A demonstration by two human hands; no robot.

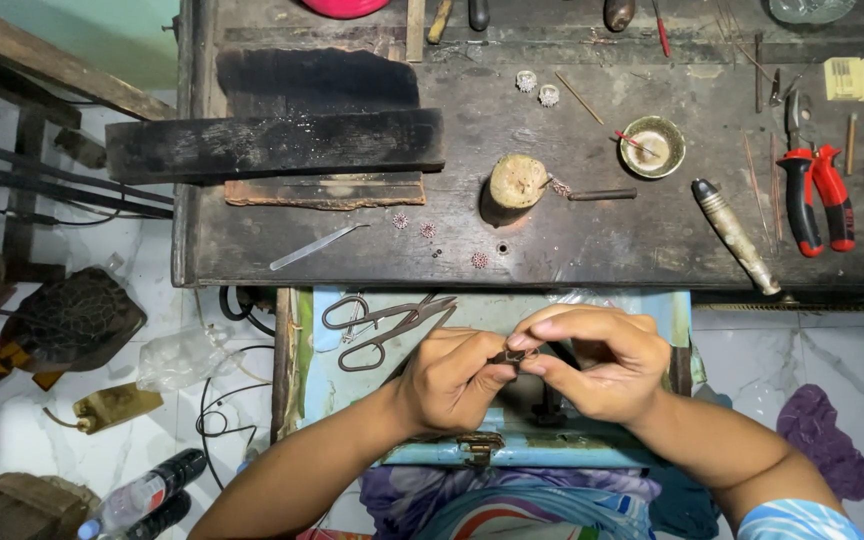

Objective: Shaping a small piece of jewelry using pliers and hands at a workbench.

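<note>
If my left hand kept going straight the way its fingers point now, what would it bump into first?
Most likely the right hand: the left hand points rightward at it, and both pinch the same small dark metal piece between their fingertips. That piece comes first, then the right fingers.

Head cam, straight down, close over hands (532, 375), workbench (552, 240) ahead

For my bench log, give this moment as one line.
left hand: pinching small dark piece | right hand: pinching same piece | below: pale blue drawer | beside: scissors
</note>
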